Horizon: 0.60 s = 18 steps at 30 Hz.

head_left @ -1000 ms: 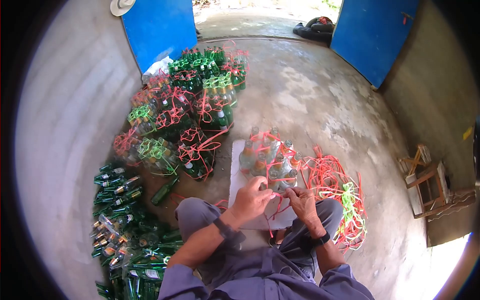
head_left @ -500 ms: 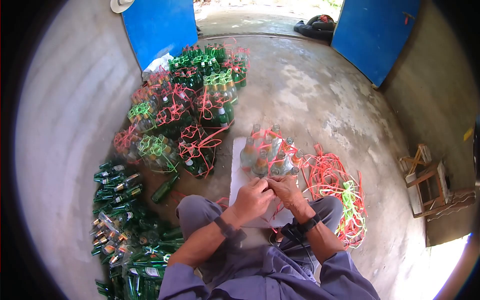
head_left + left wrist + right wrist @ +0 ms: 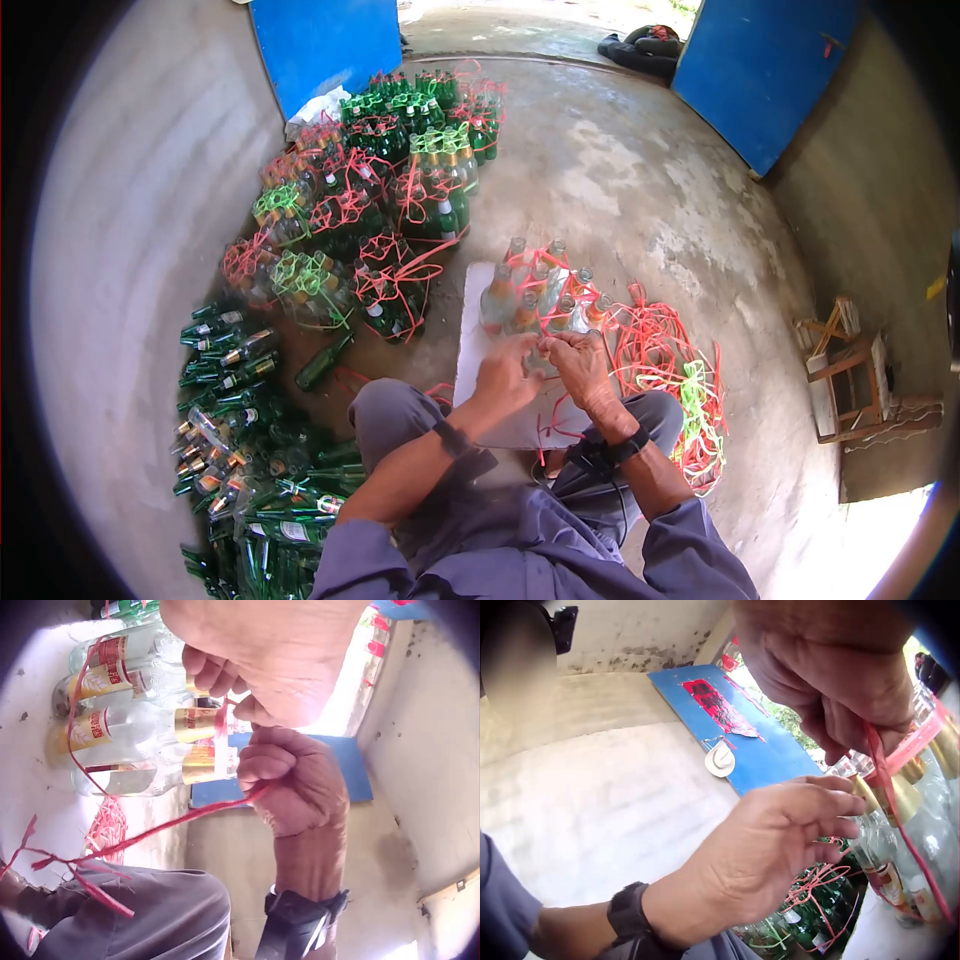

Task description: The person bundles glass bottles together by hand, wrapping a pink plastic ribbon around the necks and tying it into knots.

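Observation:
Several clear glass bottles (image 3: 497, 303) with gold neck labels stand grouped on a white board (image 3: 473, 385), red plastic strap around their necks. My right hand (image 3: 582, 372) pinches the red strap (image 3: 180, 819) close to the necks. A loose, split tail of that strap hangs from the fist in the left wrist view. Beside it is my left hand (image 3: 506, 376), blurred in the head view. In the right wrist view the left hand (image 3: 750, 851) has its fingers loosely bent and apart, fingertips near the gold necks (image 3: 904, 796), with no strap visible in them.
Tied bundles of green and clear bottles (image 3: 390, 290) stand on the left. Loose green bottles (image 3: 290, 500) lie piled nearer. A heap of red and green strap (image 3: 665, 350) is at the right. Farther right is a wooden stool (image 3: 850, 375); blue doors (image 3: 765, 80) flank the doorway.
Both hands worked close together at the near bottle necks; the left has since drawn slightly back from the right. The right hand has moved up toward the necks. The head view has shifted a little.

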Available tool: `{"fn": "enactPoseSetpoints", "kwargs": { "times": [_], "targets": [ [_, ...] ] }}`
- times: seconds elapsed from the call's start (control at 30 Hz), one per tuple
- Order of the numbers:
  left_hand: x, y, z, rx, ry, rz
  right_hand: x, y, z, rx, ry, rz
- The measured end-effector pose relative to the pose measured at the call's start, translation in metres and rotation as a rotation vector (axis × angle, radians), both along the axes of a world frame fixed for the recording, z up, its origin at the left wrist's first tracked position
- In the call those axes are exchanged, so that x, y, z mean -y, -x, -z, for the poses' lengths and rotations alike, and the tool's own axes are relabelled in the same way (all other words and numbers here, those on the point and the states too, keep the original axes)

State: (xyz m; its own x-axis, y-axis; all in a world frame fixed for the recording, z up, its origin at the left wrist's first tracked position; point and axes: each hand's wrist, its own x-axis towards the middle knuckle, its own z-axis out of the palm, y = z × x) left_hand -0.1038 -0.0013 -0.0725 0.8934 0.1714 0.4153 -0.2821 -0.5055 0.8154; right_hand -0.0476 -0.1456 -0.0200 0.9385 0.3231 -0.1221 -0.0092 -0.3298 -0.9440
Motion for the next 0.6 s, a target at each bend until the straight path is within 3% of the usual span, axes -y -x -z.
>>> {"fn": "enactPoseSetpoints", "kwargs": {
  "times": [0.03,0.1,0.13,0.2,0.33,0.43,0.6],
  "targets": [
    [0.005,-0.005,0.008,-0.003,0.003,-0.004,-0.002,0.000,-0.002,0.014,-0.024,0.002],
    [0.012,-0.016,0.018,0.114,-0.333,-0.070,-0.005,-0.001,0.001,0.026,-0.048,0.003],
    [0.014,-0.023,0.025,0.109,-0.327,-0.074,-0.005,-0.003,0.009,0.066,-0.043,-0.051],
    [0.015,-0.034,0.032,-0.073,-0.383,0.010,-0.008,0.000,0.001,0.103,-0.036,-0.106],
    [0.015,-0.034,0.028,-0.033,-0.294,0.018,-0.007,0.016,0.007,0.226,0.125,-0.071],
    [0.014,-0.027,0.001,-0.238,-0.196,0.025,-0.009,0.025,0.013,0.358,0.119,-0.023],
    [0.013,-0.036,-0.009,0.119,-0.236,-0.015,-0.006,0.030,0.012,0.448,0.100,0.000]
  ]
}}
